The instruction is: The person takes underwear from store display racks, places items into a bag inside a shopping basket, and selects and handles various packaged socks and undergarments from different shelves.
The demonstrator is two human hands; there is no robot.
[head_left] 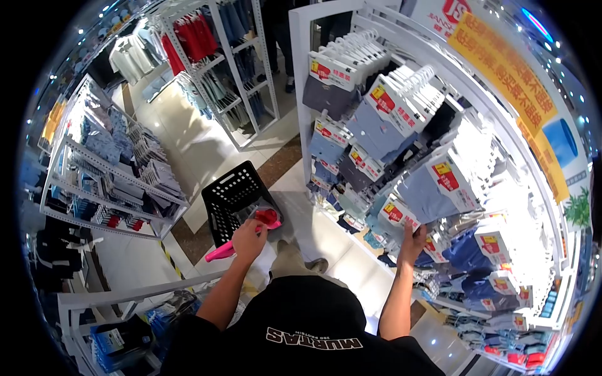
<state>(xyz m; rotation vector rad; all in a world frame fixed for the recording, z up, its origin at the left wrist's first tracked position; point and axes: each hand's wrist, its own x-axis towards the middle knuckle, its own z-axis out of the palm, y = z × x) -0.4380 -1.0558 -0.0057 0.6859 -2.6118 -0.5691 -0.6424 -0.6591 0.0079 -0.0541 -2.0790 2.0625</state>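
My left hand [249, 239] is closed around the pink handle [221, 252] of a black shopping basket [233, 182] with holes in its walls. A red piece [266, 217] shows just beyond my fingers, over the basket's near end; what it is I cannot make out. On the other side, my right hand [411, 245] is raised to the rack, thumb and fingers apart. Its fingertips are at the lower edge of a hanging underwear pack [394, 212] with a white and red price card. Whether they touch it is unclear.
A white display rack [301, 81] full of packs on hangers runs along my right. Low white shelving [113, 182] with folded goods stands left, a clothes rack [219, 59] ahead. Another shelf [81, 304] is close behind my left arm. A person's legs [283, 50] show at the top.
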